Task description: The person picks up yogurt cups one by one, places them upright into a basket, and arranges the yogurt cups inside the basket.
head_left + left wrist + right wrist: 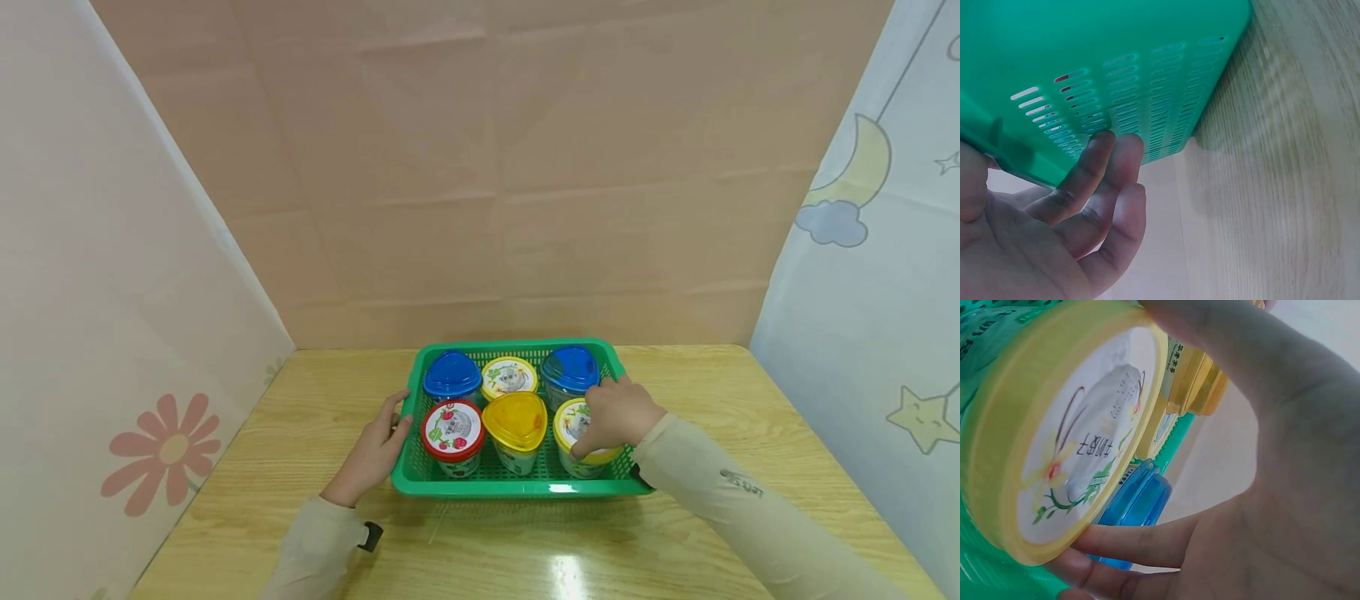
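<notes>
A green plastic basket (525, 489) with slotted walls stands on the table and bears several lidded tubs. My left hand (372, 454) is at the basket's left rim; in the left wrist view its bent fingers (1124, 169) lie against the outer wall below the rim. My right hand (621, 414) holds the front right tub with a round yellow-rimmed lid (573, 421), thumb on the near side of the lid and fingers across its far side. That printed white lid (1085, 444) fills much of the right wrist view. The tub still sits inside the basket.
In the front row are a red-lidded tub (453, 432) and one with a yellow three-cornered lid (516, 421). Behind are two blue-lidded tubs (452, 375) and another yellow-rimmed tub (510, 377). Cloth-like walls border the wooden table (720, 392) at the back and sides.
</notes>
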Demonstrator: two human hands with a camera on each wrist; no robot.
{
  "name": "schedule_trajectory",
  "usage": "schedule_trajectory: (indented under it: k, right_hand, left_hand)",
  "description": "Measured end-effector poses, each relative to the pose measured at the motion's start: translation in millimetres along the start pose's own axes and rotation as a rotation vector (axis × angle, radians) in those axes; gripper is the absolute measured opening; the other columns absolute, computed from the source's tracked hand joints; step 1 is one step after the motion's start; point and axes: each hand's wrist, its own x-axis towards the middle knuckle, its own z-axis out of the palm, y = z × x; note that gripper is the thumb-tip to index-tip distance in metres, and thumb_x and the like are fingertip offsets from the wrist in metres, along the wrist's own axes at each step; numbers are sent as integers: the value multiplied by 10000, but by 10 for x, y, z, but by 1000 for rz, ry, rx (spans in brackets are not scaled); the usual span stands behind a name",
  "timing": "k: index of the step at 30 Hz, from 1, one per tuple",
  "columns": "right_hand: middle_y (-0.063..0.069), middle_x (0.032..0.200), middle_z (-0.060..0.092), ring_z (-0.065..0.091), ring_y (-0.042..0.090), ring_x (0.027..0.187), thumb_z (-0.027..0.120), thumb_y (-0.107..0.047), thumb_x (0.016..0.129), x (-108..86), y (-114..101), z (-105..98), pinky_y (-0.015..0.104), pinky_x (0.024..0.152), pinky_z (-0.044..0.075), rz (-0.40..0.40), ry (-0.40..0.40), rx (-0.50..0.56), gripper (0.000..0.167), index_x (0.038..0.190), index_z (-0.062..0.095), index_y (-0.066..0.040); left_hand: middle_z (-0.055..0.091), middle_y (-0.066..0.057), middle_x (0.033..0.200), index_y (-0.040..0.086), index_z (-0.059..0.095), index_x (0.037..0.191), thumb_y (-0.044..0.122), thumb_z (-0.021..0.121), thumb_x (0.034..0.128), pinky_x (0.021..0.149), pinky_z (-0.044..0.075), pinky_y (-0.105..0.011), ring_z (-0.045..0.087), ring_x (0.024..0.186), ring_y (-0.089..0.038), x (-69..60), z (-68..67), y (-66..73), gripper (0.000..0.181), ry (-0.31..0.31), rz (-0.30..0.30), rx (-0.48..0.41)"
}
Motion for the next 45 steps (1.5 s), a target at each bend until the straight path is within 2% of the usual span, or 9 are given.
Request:
schedule_trajectory:
  k: [9, 16, 24, 31, 34, 37, 41, 43, 45]
  right_hand:
    - [91, 921, 567, 453, 296, 848, 880, -602, 605, -19, 27, -15, 469, 756, 475, -18, -22, 0, 822, 1094, 649, 17]
    - [117, 1007, 605, 502, 326, 896, 921, -507, 582, -31, 42, -10, 525, 812, 498, -18, -46, 6, 733, 1066, 661, -22]
    - [60, 878, 555, 465, 283, 815, 907, -512, 612, -9, 37, 13, 447, 700, 471, -38, 7, 29, 682, 1016, 661, -21]
    - [72, 901, 574, 469, 286, 823, 900, -535, 623, -19, 21, 8, 456, 716, 480, -32, 14, 29, 732, 1062, 660, -1]
    - [100, 964, 617, 507, 300, 854, 883, -559, 638, -43, 32, 4, 476, 743, 501, -33, 33, 43, 794, 1116, 651, 30]
    - [152, 1050, 661, 573, 323, 887, 836, -552, 715, -92, 70, -4, 498, 770, 525, -31, 80, 116, 808, 1196, 628, 63]
    - [211, 1146, 671, 622, 383, 980, 745, -487, 854, -175, 201, 12, 559, 819, 517, -34, 230, 219, 677, 1246, 626, 51]
    - [236, 1201, 651, 599, 435, 1062, 708, -464, 897, -217, 304, 43, 620, 865, 475, -35, 327, 238, 605, 1238, 640, 32]
    - [252, 1228, 622, 557, 471, 1102, 669, -461, 931, -254, 429, 90, 665, 883, 423, -25, 408, 240, 553, 1219, 648, 11]
  left_hand:
    - [679, -91, 1000, 73, 321, 1541, 205, 443, 1082, 728, 545, -294, 665, 794, -114, 13, 1, -9, 492, -5, 3, -1]
    - [679, -89, 995, 71, 318, 1542, 221, 441, 1084, 723, 537, -303, 660, 791, -120, 12, -9, -31, 497, -10, 10, -3]
    - [675, -87, 1004, 79, 312, 1546, 228, 442, 1085, 710, 538, -294, 659, 793, -119, 4, -18, -65, 502, -18, -1, -13]
    - [671, -90, 1003, 94, 311, 1547, 239, 441, 1086, 699, 542, -295, 660, 784, -123, 1, -31, -70, 500, -18, -9, -19]
    - [672, -84, 1002, 102, 315, 1546, 235, 446, 1084, 699, 548, -290, 666, 790, -122, 6, -45, -65, 499, -21, -21, -10]
    - [672, -92, 1013, 97, 326, 1542, 234, 459, 1079, 702, 554, -298, 668, 804, -131, 9, -67, -54, 501, -25, -27, -1]
    - [662, -131, 1105, 86, 302, 1548, 294, 433, 1087, 762, 563, -349, 676, 876, -168, -2, -109, -55, 522, -15, -29, 19]
    - [644, -166, 1178, 70, 282, 1553, 336, 396, 1094, 820, 559, -409, 676, 948, -222, -17, -141, -68, 542, 4, -17, 62]
    - [598, -220, 1271, 40, 270, 1551, 362, 361, 1098, 902, 529, -491, 648, 1064, -311, -35, -182, -96, 563, 37, -1, 143]
